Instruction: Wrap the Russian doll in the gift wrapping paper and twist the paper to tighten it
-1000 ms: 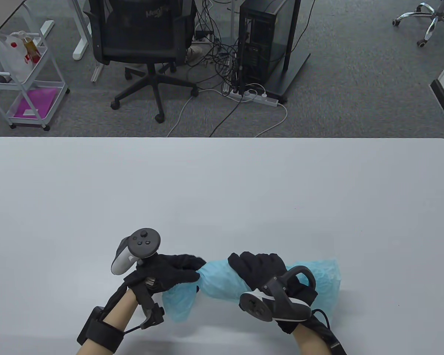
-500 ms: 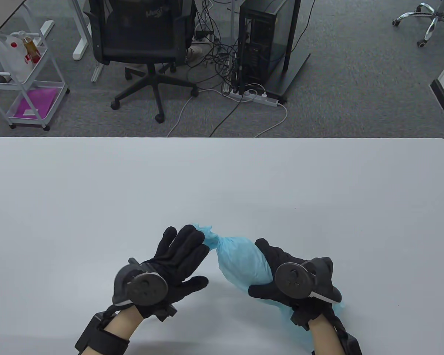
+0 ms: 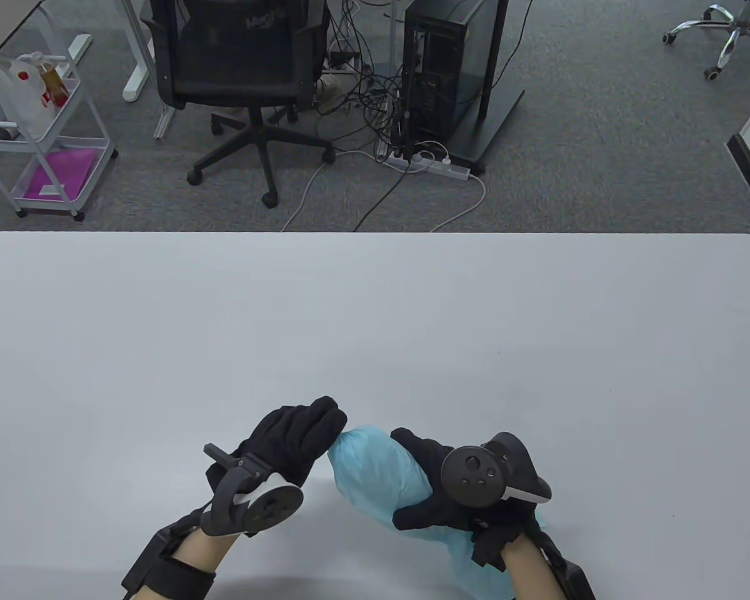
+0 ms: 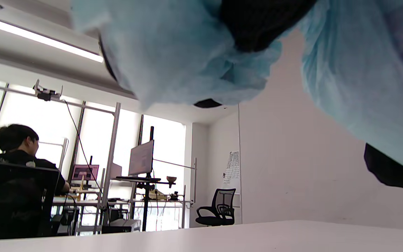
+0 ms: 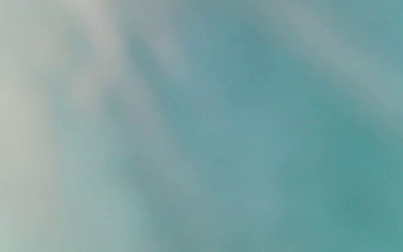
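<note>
The Russian doll is hidden inside a light blue wrapping paper bundle (image 3: 372, 472) held just above the table (image 3: 375, 325) near its front edge. My right hand (image 3: 422, 484) curls round the bundle's middle, thumb on the near side. A loose paper tail (image 3: 490, 565) trails under that wrist. My left hand (image 3: 325, 425) closes on the bundle's left end, which it covers. In the left wrist view bunched paper (image 4: 187, 52) gathers around a gloved finger (image 4: 257, 21). Blurred blue paper (image 5: 243, 133) fills the right wrist view.
Past the table's far edge stand an office chair (image 3: 237, 69), a computer tower (image 3: 440, 69) with tangled cables, and a white cart (image 3: 44, 137) on the left. A person sits at a desk far off in the left wrist view.
My left hand, open with spread fingers half a second ago, has rolled over and closed on the paper's left end. The right hand has turned and brought the bundle nearer the front edge.
</note>
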Demonstrator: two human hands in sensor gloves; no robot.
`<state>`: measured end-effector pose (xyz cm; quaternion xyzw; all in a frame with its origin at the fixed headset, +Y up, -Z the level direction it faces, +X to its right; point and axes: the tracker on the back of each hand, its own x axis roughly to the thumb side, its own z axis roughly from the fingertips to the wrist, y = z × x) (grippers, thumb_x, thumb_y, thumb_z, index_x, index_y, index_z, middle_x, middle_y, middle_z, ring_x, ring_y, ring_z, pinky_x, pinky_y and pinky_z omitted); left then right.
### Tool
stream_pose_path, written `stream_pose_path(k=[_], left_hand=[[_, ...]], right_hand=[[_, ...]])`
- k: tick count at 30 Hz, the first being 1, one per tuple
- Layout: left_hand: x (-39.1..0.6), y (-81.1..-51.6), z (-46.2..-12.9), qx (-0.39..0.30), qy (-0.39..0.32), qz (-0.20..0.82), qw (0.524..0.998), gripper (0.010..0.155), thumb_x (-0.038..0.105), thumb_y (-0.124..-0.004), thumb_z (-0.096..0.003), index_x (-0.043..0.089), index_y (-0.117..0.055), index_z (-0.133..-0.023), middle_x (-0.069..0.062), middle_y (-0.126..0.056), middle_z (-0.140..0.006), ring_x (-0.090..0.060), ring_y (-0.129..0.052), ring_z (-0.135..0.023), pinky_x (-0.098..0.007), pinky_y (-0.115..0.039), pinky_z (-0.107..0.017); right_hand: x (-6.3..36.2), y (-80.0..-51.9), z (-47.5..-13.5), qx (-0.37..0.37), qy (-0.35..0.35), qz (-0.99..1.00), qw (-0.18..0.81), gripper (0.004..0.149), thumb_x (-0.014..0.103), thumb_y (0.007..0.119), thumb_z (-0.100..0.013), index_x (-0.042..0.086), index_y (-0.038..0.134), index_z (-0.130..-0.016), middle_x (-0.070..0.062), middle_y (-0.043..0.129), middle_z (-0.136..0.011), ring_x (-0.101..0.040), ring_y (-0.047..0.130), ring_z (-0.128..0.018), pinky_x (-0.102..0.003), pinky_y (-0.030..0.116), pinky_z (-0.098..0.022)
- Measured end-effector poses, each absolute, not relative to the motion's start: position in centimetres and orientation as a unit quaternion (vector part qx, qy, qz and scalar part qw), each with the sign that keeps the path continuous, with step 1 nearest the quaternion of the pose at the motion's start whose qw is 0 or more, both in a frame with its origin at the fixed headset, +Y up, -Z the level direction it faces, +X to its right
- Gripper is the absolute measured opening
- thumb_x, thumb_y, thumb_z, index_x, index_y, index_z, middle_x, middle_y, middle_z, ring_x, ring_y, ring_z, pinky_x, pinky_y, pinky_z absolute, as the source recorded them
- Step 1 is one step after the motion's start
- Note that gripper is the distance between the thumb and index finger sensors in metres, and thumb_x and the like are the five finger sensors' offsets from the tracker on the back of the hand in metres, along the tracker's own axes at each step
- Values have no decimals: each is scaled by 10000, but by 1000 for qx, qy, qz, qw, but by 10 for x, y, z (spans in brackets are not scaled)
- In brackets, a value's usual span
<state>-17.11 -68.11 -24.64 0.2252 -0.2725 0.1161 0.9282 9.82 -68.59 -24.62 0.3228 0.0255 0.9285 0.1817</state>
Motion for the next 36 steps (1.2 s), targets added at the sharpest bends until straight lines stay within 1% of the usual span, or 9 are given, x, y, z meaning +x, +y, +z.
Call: stream_pose_path(k=[1,3,7,10,15,19,27,33,36], left_hand=[[-171,-680,-249,209,-273,134,929,566,324,-751,-428,417,-557,-952,108,-785,-959,-77,-1044,-617,-292,-915,-503],[-171,-677,-260,93,-302,180,931,564,332,-773,-415,363,-611,-955,51,-844,-921,-102,-1075,-497,-289,-936,-401],[-174,-680,-276,-94,-300,287,905,534,367,-808,-381,266,-745,-902,-30,-955,-779,-111,-1071,-303,-279,-929,-262],[-178,-695,-286,-197,-296,332,874,522,416,-803,-367,238,-796,-857,-35,-998,-674,-72,-1048,-199,-245,-917,-181],[-187,-723,-298,-298,-287,417,810,528,504,-769,-358,219,-845,-795,-3,-1024,-535,-24,-1019,-107,-205,-904,-114],[-189,-744,-304,-363,-279,468,756,531,540,-747,-374,204,-852,-771,23,-1025,-485,0,-995,-65,-181,-892,-79],[-184,-763,-301,-394,-235,538,707,502,553,-626,-420,199,-889,-660,85,-1021,-367,30,-957,15,-151,-876,-25],[-187,-767,-299,-391,-203,547,712,495,555,-632,-422,202,-898,-647,79,-1026,-367,6,-979,8,-170,-888,-41],[-191,-764,-299,-363,-180,558,725,511,593,-668,-447,206,-867,-715,37,-1023,-478,-61,-1039,-112,-226,-916,-139]], right_hand=[[100,-686,-247,319,21,931,175,1051,752,785,-309,122,447,-1080,-155,796,-989,-307,1009,-744,-554,861,-511],[105,-686,-247,308,15,939,153,1048,739,803,-300,145,438,-1083,-146,779,-1007,-314,989,-770,-570,839,-536],[104,-686,-244,307,1,946,105,1037,697,846,-292,195,409,-1088,-124,727,-1052,-328,929,-841,-606,771,-605],[96,-686,-238,308,-20,950,48,1034,666,870,-280,240,379,-1084,-90,683,-1085,-326,882,-896,-624,721,-655],[83,-686,-229,310,-65,948,-4,1029,641,882,-277,266,355,-1077,-60,648,-1105,-316,852,-933,-632,689,-689],[75,-684,-223,310,-94,945,-38,1043,631,893,-261,259,358,-1076,-61,646,-1106,-322,847,-936,-638,682,-693],[67,-679,-216,299,-128,942,-87,1048,639,890,-252,241,376,-1074,-63,671,-1094,-318,874,-918,-646,717,-664],[64,-681,-216,298,-128,941,-98,1052,647,884,-252,222,386,-1076,-68,684,-1086,-318,891,-902,-645,731,-650],[68,-684,-220,290,-120,946,-81,1068,655,879,-251,187,392,-1079,-77,697,-1080,-320,903,-888,-638,742,-639]])
